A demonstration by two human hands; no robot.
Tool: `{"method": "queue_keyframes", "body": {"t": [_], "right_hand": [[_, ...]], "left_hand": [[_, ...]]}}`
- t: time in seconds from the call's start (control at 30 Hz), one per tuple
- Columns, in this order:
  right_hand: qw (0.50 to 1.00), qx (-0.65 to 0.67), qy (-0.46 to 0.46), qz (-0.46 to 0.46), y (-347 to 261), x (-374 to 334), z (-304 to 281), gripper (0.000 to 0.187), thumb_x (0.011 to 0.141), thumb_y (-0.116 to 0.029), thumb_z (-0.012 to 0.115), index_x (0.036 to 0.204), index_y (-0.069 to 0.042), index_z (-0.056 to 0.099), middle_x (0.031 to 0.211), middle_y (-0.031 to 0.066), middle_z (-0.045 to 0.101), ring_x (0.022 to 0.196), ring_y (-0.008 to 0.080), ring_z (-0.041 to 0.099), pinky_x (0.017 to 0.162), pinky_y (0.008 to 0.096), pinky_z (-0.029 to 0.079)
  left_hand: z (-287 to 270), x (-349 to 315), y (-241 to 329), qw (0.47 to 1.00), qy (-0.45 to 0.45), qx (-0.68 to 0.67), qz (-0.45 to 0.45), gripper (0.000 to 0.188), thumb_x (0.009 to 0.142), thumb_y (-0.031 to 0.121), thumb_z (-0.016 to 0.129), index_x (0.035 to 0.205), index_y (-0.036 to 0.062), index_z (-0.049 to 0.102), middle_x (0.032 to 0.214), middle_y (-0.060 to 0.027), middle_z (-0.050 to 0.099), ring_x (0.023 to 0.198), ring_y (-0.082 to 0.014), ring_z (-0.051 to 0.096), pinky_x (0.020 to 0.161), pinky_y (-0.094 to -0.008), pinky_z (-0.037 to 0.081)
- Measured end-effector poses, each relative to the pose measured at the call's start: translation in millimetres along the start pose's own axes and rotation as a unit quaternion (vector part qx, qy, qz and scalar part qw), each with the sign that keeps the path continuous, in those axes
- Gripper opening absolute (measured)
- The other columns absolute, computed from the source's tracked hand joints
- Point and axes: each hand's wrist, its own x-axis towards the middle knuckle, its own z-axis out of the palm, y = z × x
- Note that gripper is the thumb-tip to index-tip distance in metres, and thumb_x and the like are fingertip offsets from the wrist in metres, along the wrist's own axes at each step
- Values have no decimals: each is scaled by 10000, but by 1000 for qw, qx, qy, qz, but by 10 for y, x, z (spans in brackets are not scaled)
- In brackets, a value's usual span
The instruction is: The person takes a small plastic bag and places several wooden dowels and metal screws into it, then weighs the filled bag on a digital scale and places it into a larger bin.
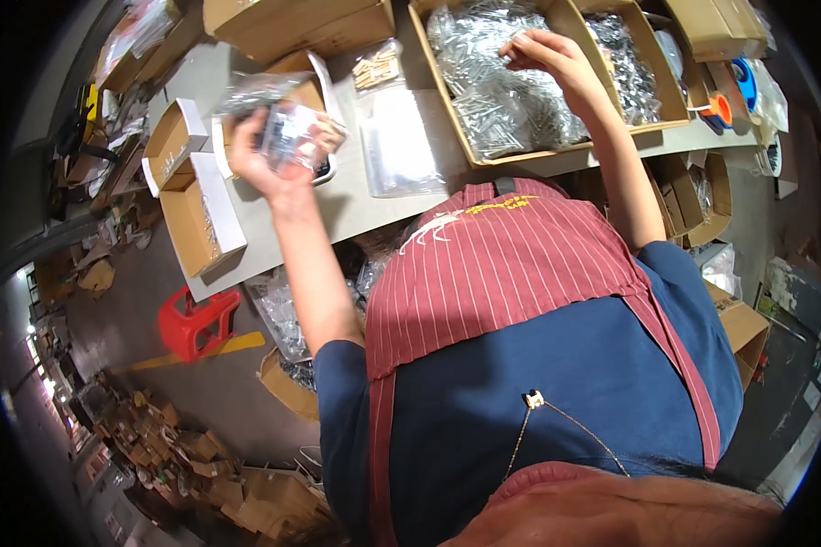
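Observation:
My left hand [274,159] is closed on a clear plastic bag [294,137] with something dark inside. Motion blur smears that bag, and its contents cannot be told. Beneath it stand a white-rimmed bin [327,84] and another clear bag [260,89]. Over to the right, my right hand [556,66] hovers above a wide cardboard box [472,157] full of silver, rod-like metal pieces [511,100], many seemingly in clear bags. Its fingers are bent and drawn together at the tips; whether anything small is between them cannot be made out.
Flat clear bags [401,146] and a bag of wooden dowels [377,68] lie on the table [347,205] between my hands. Two small open boxes [205,214] line its left end. A red plastic stool [198,324] stands on the floor. Tape rolls [721,109] are at right.

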Motion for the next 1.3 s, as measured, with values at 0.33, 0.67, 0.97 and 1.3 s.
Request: {"method": "queue_keyframes", "body": {"t": [0.33,0.67,0.97,1.3], "right_hand": [[990,59,19,129,293,105,44,245,966,-276,615,907,-50,688,812,-19,665,695,50,594,625,190,452],[989,13,74,129,432,174,105,255,950,-313,642,926,-64,694,828,-24,685,666,25,579,599,184,437],[997,-54,33,33,100,4,397,236,990,-228,591,1007,-20,701,918,4,687,777,68,593,730,226,476],[946,22,-308,104,-199,15,1568,779,846,-295,757,1475,-87,347,1454,146,405,1290,263,451,1044,392,427]], "left_hand": [[-861,422,386,776,22,570,267,240,721,53,669,940,76,765,1011,-73,720,1027,-222,613,963,-341,436],[-689,-161,-1402,579,-94,804,98,298,888,335,674,1011,85,567,720,-115,663,735,-313,682,671,-434,529],[-615,-341,-960,655,-68,716,234,266,986,242,530,1146,61,641,1041,-162,699,967,-299,675,820,-345,512],[-83,-862,-570,987,-121,-109,-5,265,1028,239,424,1140,51,574,1429,-293,440,1307,-456,458,1076,-584,395]]}}
